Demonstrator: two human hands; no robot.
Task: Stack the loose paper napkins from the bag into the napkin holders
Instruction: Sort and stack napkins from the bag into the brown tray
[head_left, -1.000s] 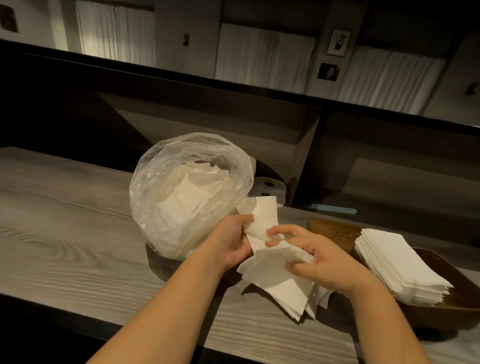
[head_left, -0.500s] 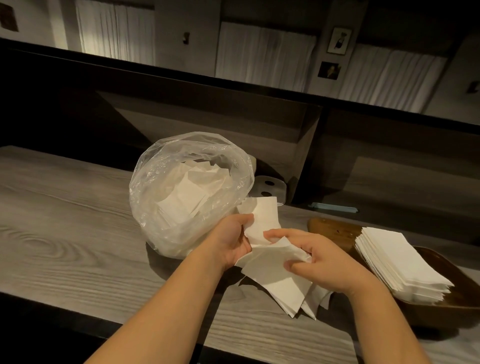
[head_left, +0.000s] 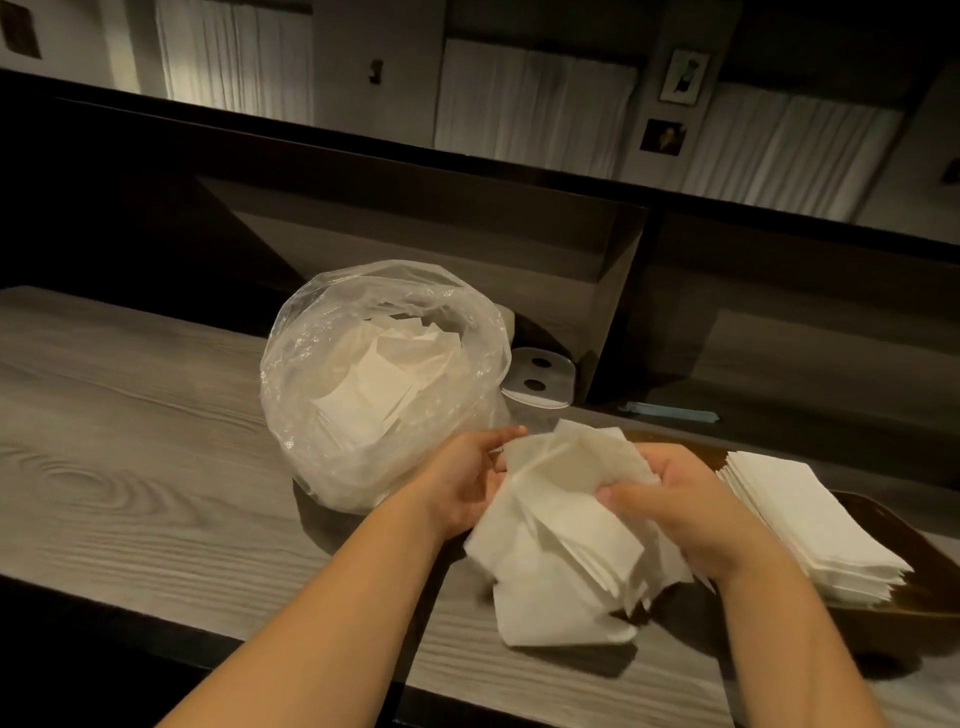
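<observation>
Since a second ago the loose bundle of white paper napkins (head_left: 566, 525) has been gathered between both hands, above the grey wood-grain worktop (head_left: 130, 467) just right of the clear plastic bag (head_left: 374, 384). The right hand (head_left: 691, 514) fingers pinch it; the left hand (head_left: 467, 478) steadies its edge with fingers straight (squaring up, I judge, for the dark wooden holder (head_left: 909, 603) at the right).

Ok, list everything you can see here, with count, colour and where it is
bag: one, clear plastic, on the counter left of centre, loose white napkins inside
napkin bunch: one, white, held above the counter in the middle
napkin stack: one, white, neat, in the holder at right
holder: one, dark brown wood, right edge
counter: one, grey wood grain
clear stand: one, behind the bag
pictures: two, on the far wall
hands: left touches the bunch; right grips it
</observation>
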